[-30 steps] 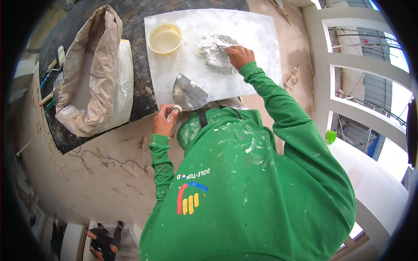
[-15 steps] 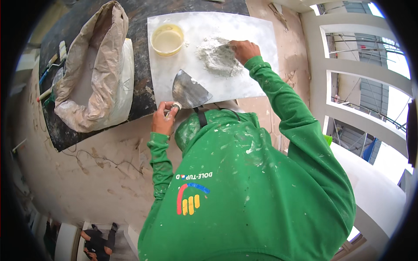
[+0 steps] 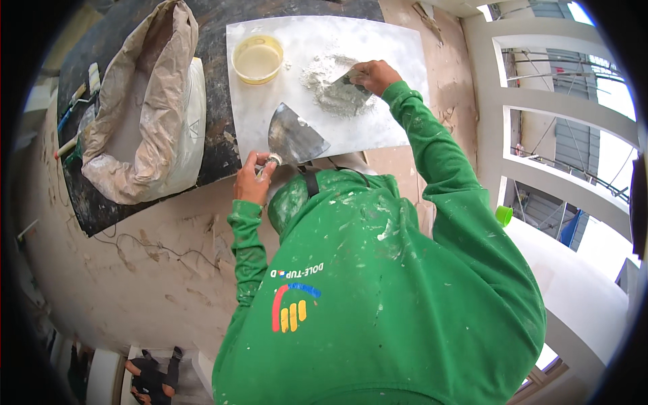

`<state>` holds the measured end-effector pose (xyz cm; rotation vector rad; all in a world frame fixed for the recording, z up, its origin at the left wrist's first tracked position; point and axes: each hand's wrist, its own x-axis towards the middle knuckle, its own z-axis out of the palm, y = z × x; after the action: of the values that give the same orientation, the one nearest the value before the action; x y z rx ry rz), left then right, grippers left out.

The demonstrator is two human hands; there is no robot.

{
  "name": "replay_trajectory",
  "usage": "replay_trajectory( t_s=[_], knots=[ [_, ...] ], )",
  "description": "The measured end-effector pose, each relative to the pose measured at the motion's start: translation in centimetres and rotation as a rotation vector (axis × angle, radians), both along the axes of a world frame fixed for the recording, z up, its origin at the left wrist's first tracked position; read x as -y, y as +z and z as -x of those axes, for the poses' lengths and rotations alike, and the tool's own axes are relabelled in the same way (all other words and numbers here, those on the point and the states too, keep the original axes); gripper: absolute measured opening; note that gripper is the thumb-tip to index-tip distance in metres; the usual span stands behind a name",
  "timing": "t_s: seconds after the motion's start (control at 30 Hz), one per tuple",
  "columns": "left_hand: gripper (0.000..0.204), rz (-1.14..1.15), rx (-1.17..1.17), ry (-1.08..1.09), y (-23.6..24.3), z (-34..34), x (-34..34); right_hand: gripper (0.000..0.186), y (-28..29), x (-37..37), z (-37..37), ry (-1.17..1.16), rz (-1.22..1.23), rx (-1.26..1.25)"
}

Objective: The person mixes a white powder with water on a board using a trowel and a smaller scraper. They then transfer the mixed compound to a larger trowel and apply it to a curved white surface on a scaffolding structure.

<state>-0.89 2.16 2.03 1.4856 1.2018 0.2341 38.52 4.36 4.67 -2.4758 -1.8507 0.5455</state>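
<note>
My left hand is closed round the handle of a wide putty knife, whose flared grey blade lies over the near edge of a white board. Farther right, my right hand grips a scraper with a flat grey blade. That blade is tilted into a heap of pale grey-white powder on the board, and its handle is hidden in my fingers. A round translucent yellow tub stands left of the heap.
A large open paper sack of powder stands left of the board on a dark tabletop. Brushes and a roller lie beyond it. A cable crosses the stained floor. Window openings line the right; a seated person is at lower left.
The right-hand scraper has shifted slightly, and more of its blade now shows over the powder. My left hand and the putty knife have barely moved.
</note>
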Motion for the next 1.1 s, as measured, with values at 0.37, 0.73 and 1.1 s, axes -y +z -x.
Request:
replay_trajectory(
  t_s=[0.37, 0.73, 1.1],
  knots=[
    [0.027, 0.036, 0.092, 0.115, -2.0, 2.2, 1.7, 0.026, -0.6, 3.9, 5.3, 0.049, -0.254, 0.235],
    [0.029, 0.105, 0.242, 0.104, -0.6, 0.4, 1.2, 0.025, -1.6, 2.7, 4.6, 0.056, -0.306, 0.223],
    [0.028, 0.089, 0.187, 0.059, -0.9, -0.2, 0.7, 0.024, -0.7, 1.0, 3.7, 0.128, -0.117, 0.214]
  ],
)
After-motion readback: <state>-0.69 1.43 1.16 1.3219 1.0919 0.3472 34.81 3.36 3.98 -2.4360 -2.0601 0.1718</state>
